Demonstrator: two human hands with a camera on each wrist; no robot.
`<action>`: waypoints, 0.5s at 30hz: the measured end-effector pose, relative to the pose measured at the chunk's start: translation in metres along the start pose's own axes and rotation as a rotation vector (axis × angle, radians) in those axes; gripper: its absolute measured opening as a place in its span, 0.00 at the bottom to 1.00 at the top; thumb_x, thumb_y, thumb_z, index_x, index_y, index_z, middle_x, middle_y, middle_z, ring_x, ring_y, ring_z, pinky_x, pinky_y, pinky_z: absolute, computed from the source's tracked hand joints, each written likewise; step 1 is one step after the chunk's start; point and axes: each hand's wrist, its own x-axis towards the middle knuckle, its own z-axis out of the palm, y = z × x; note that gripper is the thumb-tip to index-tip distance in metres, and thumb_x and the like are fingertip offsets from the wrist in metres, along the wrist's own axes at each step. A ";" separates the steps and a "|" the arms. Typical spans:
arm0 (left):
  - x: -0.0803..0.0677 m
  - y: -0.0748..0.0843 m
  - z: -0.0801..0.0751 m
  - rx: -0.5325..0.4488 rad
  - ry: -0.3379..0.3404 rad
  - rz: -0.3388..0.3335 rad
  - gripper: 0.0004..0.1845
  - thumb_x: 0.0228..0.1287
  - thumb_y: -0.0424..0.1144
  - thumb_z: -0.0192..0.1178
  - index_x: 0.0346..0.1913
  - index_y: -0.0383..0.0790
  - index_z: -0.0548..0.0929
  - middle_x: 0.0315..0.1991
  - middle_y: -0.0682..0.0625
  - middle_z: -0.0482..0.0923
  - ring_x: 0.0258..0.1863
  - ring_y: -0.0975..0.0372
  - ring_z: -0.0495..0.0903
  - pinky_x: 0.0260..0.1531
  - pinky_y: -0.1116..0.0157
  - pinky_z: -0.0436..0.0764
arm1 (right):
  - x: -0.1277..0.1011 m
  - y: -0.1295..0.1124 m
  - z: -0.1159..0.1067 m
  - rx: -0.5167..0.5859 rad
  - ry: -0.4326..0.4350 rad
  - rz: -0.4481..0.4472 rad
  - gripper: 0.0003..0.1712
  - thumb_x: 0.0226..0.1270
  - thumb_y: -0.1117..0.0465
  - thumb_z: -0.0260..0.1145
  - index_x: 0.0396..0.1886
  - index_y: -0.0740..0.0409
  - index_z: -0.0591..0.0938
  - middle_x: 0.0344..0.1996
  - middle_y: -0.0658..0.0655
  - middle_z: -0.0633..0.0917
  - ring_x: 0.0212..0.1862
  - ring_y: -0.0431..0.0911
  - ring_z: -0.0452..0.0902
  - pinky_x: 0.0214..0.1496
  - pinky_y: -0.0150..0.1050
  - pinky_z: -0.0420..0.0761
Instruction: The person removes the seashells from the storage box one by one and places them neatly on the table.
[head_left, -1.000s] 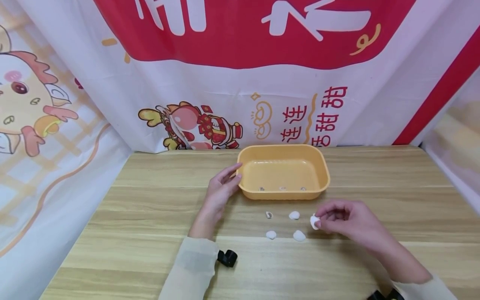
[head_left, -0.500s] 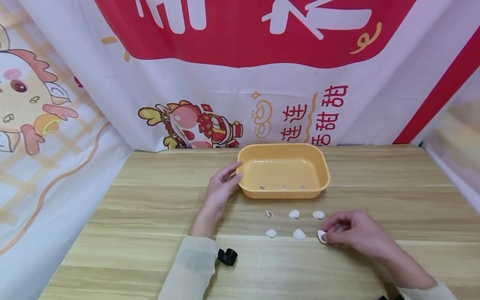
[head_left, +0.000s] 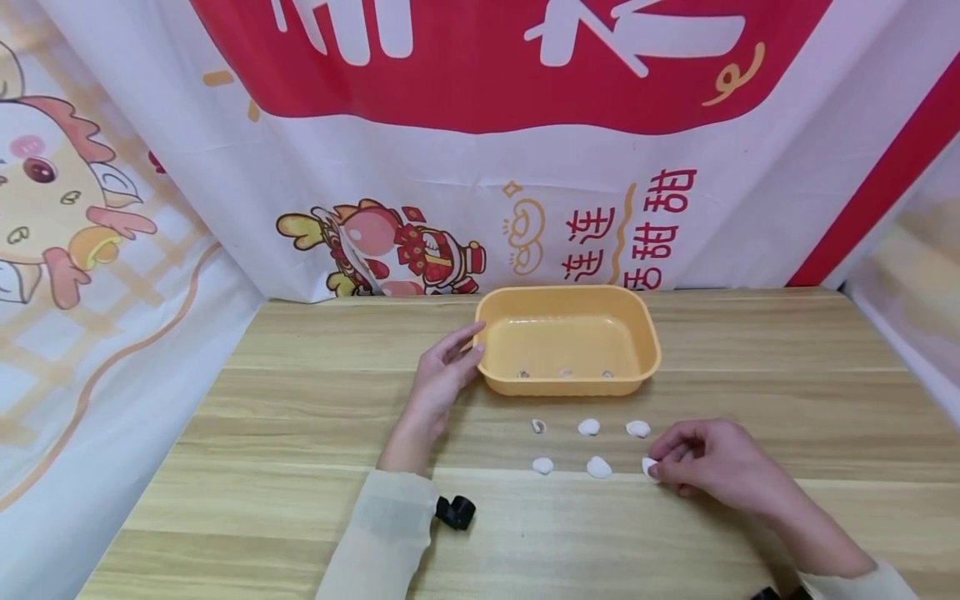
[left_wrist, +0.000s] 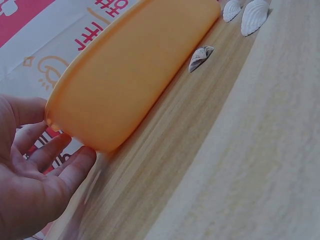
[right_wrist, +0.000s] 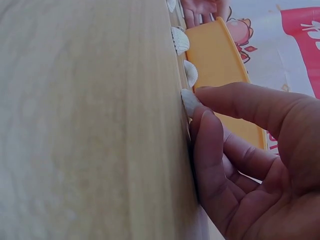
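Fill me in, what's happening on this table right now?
A person is laying small white shells in rows on a wooden table, in front of a yellow tray. The right hand pinches a shell at the right end of the near row, against the tabletop. Five other shells lie beside it in two rows. The left hand rests open against the tray's left end. A few small bits lie inside the tray.

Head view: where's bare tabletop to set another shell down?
Bare wood left of the left hand, right of the yellow tray, and along the near edge. Crowded: the shell rows between tray and right hand, which pinches a shell.
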 end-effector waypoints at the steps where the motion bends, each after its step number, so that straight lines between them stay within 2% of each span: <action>1: 0.000 0.000 0.000 0.000 0.000 0.000 0.20 0.78 0.37 0.65 0.68 0.57 0.85 0.80 0.52 0.70 0.76 0.56 0.75 0.74 0.60 0.81 | 0.000 0.000 0.000 -0.002 0.003 0.000 0.12 0.65 0.60 0.80 0.44 0.62 0.89 0.31 0.55 0.88 0.34 0.44 0.83 0.33 0.36 0.90; 15: 0.002 -0.001 0.000 -0.001 -0.004 -0.001 0.20 0.78 0.37 0.65 0.68 0.56 0.85 0.81 0.52 0.69 0.76 0.55 0.74 0.74 0.58 0.80 | 0.001 0.006 0.000 0.011 0.007 -0.049 0.11 0.67 0.63 0.77 0.45 0.64 0.87 0.30 0.54 0.85 0.31 0.41 0.82 0.31 0.35 0.89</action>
